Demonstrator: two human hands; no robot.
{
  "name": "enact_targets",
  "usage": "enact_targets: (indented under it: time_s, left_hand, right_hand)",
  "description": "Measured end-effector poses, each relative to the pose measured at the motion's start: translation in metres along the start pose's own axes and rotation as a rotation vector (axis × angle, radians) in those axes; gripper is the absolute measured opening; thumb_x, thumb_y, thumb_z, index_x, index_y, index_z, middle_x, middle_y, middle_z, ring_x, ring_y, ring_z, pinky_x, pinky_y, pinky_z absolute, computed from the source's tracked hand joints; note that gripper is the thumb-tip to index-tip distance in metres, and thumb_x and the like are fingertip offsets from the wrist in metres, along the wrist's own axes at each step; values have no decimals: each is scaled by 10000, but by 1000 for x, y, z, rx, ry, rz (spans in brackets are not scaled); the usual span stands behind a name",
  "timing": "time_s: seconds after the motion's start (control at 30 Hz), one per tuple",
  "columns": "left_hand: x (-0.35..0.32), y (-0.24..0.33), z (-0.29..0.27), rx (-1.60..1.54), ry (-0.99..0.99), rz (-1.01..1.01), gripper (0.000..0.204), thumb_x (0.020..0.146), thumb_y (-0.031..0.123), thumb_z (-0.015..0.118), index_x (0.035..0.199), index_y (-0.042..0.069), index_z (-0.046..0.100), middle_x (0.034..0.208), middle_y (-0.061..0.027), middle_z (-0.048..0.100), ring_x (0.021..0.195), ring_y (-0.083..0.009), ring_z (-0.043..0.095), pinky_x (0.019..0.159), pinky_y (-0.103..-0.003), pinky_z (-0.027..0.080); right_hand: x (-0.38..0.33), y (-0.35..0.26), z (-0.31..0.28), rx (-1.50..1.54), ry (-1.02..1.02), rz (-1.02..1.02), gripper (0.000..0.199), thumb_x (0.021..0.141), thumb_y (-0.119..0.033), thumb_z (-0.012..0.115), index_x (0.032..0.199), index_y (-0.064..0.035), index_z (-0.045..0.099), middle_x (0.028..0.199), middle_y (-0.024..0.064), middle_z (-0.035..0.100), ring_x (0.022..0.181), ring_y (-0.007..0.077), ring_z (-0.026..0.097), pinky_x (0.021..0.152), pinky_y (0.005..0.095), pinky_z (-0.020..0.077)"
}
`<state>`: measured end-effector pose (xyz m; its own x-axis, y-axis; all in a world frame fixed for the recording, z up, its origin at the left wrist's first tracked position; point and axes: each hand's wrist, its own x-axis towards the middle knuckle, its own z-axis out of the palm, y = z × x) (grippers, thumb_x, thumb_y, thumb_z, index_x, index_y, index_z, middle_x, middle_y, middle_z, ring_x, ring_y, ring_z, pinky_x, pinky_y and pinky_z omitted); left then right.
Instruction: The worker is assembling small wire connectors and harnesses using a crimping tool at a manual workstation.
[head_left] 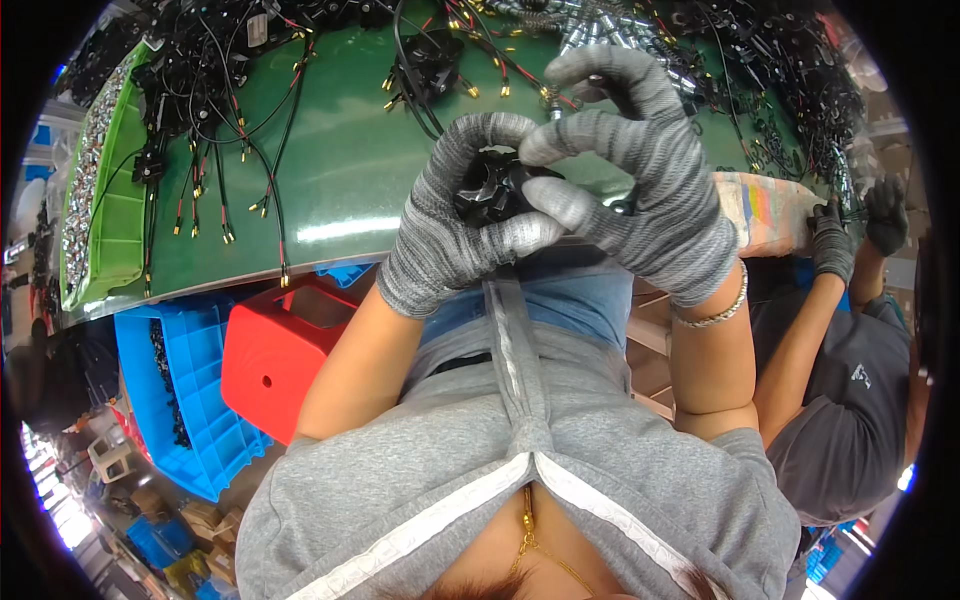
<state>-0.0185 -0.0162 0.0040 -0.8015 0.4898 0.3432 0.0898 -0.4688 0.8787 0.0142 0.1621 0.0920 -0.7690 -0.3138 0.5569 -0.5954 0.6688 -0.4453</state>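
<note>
Head view: left hand (450, 235) and right hand (625, 170), grey-gloved, clamped together on small black plastic part (492, 190) above green worktop (340, 170), near wired black connectors (215, 120).

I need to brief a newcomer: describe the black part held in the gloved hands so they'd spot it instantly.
Start at the green table. At its near edge, the left hand and right hand, in grey gloves, meet around a small black part. Unlike the wired pieces on the table, it trails no wires.

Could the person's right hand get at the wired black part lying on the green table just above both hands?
Probably yes. The right hand helps the left hand grip a small black part, but the wired black part lies close ahead on the green table, nothing between.
</note>
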Motion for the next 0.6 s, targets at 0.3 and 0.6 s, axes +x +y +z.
enact_targets:
  time_s: [0.3,0.6]
  left_hand:
    - [0,7,3,-109,-29,-78,790,615,99,869,1281,109,445,1153,-41,564,1070,-155,557,911,-324,500]
    - [-6,-4,7,40,-51,66,707,625,94,864,1208,143,468,1188,-40,510,1099,-166,519,939,-329,464]
  right_hand:
    - [0,-2,5,-156,-38,-87,216,679,-119,779,893,-128,748,1132,94,541,1036,224,548,908,352,447]
    - [14,-20,-34,948,486,85,354,908,-131,444,1244,-58,529,1029,105,535,898,181,479,712,281,429]
